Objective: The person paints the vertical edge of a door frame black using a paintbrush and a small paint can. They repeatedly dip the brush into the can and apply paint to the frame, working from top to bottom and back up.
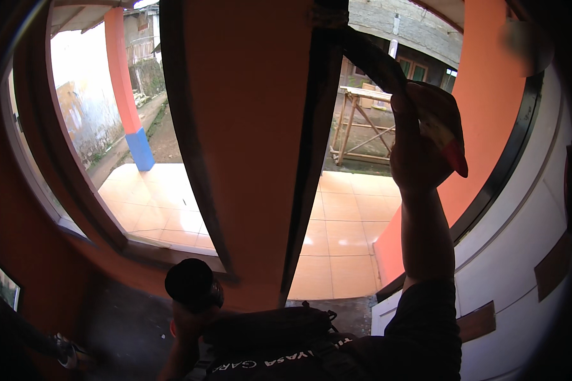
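Observation:
My right hand is raised high and shut on a brush with a pale handle and a red end. The brush's dark head reaches up and left, close to the top of the dark door frame; whether it touches is unclear. My left hand sits low by my chest, dimly lit, and grips a round black can from below. The can's top faces the camera, and what it contains is hidden.
An orange wall panel stands between a window on the left and the open doorway. A white door hangs on the right. Outside lie a tiled porch, a wooden trestle and an orange-and-blue pillar.

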Action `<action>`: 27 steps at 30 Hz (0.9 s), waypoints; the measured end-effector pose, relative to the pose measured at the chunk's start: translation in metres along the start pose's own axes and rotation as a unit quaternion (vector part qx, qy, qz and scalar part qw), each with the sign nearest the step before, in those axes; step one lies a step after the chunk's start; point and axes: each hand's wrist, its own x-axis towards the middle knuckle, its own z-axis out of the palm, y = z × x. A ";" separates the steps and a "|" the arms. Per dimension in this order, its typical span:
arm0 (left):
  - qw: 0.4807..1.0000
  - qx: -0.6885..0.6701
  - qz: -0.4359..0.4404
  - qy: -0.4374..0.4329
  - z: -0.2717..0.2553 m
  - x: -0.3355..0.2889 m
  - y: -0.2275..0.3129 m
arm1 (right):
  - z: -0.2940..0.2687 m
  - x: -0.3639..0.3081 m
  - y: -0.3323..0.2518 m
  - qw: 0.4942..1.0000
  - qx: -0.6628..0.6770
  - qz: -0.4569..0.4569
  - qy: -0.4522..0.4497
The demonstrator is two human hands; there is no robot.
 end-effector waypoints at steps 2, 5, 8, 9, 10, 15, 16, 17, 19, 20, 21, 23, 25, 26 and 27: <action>0.999 -0.034 -0.005 0.011 0.007 -0.002 0.001 | 0.009 -0.001 0.002 1.000 -0.005 -0.023 -0.003; 0.998 -0.054 -0.021 0.011 0.016 -0.001 0.007 | 0.017 -0.005 0.007 0.996 -0.039 -0.072 -0.031; 0.998 -0.050 -0.035 0.012 0.019 -0.001 0.010 | 0.013 -0.023 0.005 0.993 -0.055 -0.069 -0.076; 0.998 -0.044 -0.039 0.017 0.019 -0.002 0.012 | 0.009 -0.031 -0.001 0.992 -0.065 -0.039 -0.102; 0.998 -0.052 -0.043 0.016 0.020 -0.002 0.015 | 0.004 -0.035 -0.009 0.990 -0.065 -0.023 -0.122; 0.999 -0.050 -0.019 0.012 0.018 -0.003 0.014 | -0.002 -0.006 -0.020 0.989 -0.060 -0.104 -0.091; 0.999 -0.048 -0.016 0.011 0.019 -0.003 0.013 | 0.001 0.001 -0.019 0.989 -0.061 -0.113 -0.072; 0.999 -0.047 -0.012 0.012 0.019 -0.004 0.013 | 0.009 0.003 -0.015 0.992 -0.063 -0.094 -0.048; 0.999 -0.036 -0.020 0.013 0.021 -0.005 0.012 | 0.014 0.004 -0.005 0.990 -0.067 -0.094 -0.086; 0.999 -0.025 -0.031 0.015 0.023 -0.005 0.011 | 0.014 0.002 -0.001 0.988 -0.069 -0.094 -0.104; 0.999 -0.014 -0.040 0.020 0.023 -0.006 0.010 | 0.014 -0.008 -0.001 0.988 -0.068 -0.068 -0.124; 0.996 -0.080 -0.037 0.013 0.025 -0.007 0.016 | 0.009 -0.021 -0.010 0.985 -0.069 -0.020 -0.155; 0.996 -0.089 -0.021 0.013 0.022 -0.008 0.016 | 0.006 -0.015 -0.019 0.986 -0.065 -0.041 -0.147; 0.998 -0.065 -0.008 0.016 0.018 -0.009 0.011 | 0.006 -0.008 -0.022 0.988 -0.055 -0.079 -0.125; 0.999 -0.042 0.003 0.014 0.016 -0.010 0.010 | 0.009 -0.003 -0.020 0.990 -0.049 -0.107 -0.076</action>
